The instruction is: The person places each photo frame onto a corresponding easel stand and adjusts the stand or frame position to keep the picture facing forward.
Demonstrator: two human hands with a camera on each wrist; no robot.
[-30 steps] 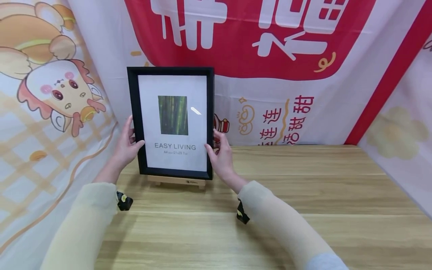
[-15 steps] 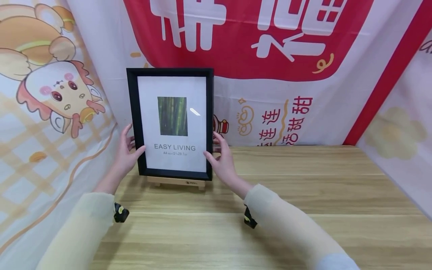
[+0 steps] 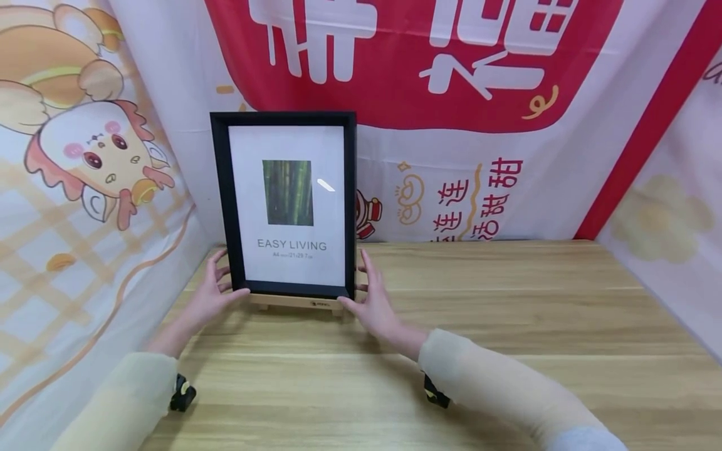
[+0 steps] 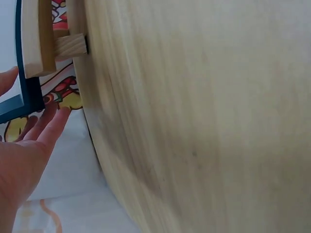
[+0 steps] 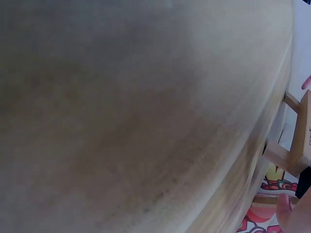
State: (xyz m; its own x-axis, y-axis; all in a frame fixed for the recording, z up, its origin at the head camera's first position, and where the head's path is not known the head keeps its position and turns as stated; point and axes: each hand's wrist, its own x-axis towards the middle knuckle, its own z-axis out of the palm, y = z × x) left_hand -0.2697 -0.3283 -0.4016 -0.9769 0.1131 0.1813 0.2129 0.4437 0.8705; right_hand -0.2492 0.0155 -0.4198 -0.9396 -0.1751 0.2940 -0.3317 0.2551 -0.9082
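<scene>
A black picture frame [image 3: 286, 207] stands upright on a small wooden easel [image 3: 296, 303], showing a bamboo picture and the words EASY LIVING. My left hand [image 3: 210, 299] is at its lower left corner, thumb in front, fingers spread beside and behind the edge. In the left wrist view the left hand [image 4: 22, 167] has fairly straight fingers around the frame's corner. At the lower right corner is my right hand [image 3: 379, 307], its thumb overlapping the corner and its fingers loosely extended alongside. The right wrist view catches only part of the right hand [image 5: 297, 216] near the easel [image 5: 300, 138].
The easel stands on a wood-grain table [image 3: 507, 326], close to its back edge. Behind hangs a red and white printed cloth [image 3: 395, 106]. A cartoon-printed cloth [image 3: 96, 250] closes off the left side, and another pale cloth [image 3: 665, 219] the right.
Both hands have slid down the frame's sides from about mid-height to its bottom corners, and the forearms have drawn back toward me. The frame and easel have stayed in place.
</scene>
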